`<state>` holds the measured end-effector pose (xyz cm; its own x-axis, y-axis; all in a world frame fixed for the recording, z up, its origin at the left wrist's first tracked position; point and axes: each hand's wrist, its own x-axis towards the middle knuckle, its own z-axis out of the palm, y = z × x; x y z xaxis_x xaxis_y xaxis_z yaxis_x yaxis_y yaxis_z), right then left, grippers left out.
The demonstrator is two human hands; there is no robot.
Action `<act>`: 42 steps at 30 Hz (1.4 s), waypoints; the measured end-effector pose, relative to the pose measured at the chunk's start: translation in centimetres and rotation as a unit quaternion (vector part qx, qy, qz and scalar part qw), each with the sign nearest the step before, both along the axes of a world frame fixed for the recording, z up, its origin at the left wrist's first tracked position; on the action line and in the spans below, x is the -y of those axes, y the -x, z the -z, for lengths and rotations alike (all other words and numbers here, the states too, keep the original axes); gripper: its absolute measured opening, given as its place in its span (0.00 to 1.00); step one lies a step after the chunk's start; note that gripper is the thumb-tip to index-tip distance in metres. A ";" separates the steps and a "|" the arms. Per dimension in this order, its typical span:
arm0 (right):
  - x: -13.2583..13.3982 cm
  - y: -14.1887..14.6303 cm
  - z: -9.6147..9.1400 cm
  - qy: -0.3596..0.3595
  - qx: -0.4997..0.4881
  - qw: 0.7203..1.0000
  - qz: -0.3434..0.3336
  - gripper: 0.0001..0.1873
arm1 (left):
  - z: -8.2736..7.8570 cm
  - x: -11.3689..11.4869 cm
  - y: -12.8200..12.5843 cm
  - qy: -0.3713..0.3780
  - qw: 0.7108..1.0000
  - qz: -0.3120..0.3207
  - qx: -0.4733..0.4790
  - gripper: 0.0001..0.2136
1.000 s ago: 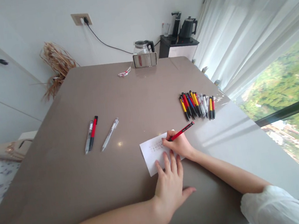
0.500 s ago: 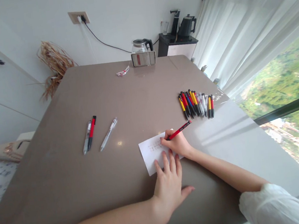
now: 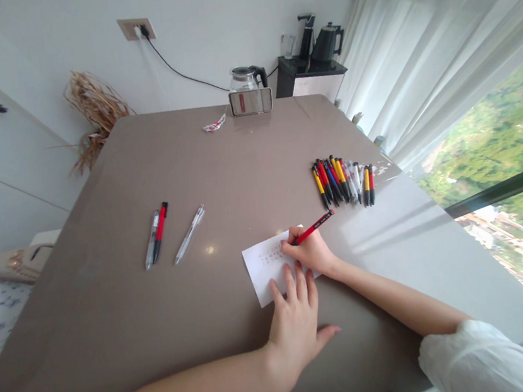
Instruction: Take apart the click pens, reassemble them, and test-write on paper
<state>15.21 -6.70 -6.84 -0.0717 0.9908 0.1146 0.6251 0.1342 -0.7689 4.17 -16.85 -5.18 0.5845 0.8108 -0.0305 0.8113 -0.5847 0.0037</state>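
Observation:
A small white slip of paper (image 3: 265, 268) with rows of red marks lies on the grey-brown table (image 3: 221, 182). My right hand (image 3: 311, 252) is closed round a red pen (image 3: 315, 225), whose tip rests on the paper. My left hand (image 3: 296, 325) lies flat with fingers spread, fingertips pressing the paper's near edge.
A bunch of red, yellow, blue and clear pens (image 3: 343, 179) lies to the right, near the window. On the left lie a clear pen, a red-and-black pen (image 3: 160, 231) and another clear pen (image 3: 190, 233). A phone (image 3: 250, 102), a kettle and a wrapper sit at the far edge.
My right hand and the red pen have shifted very slightly over the paper; my left hand stays in place. The view has tilted a little.

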 end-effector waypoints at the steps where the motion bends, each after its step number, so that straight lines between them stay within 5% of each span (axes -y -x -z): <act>1: 0.0 0.0 0.0 -0.001 0.001 1.000 0.000 0.10 | 0.0 0.0 0.0 0.000 1.000 0.000 0.000 0.37; 42: 0.1 0.0 0.1 -0.006 0.008 1.000 -0.005 0.09 | -0.1 0.0 -0.1 -0.001 1.000 -0.003 -0.006 0.37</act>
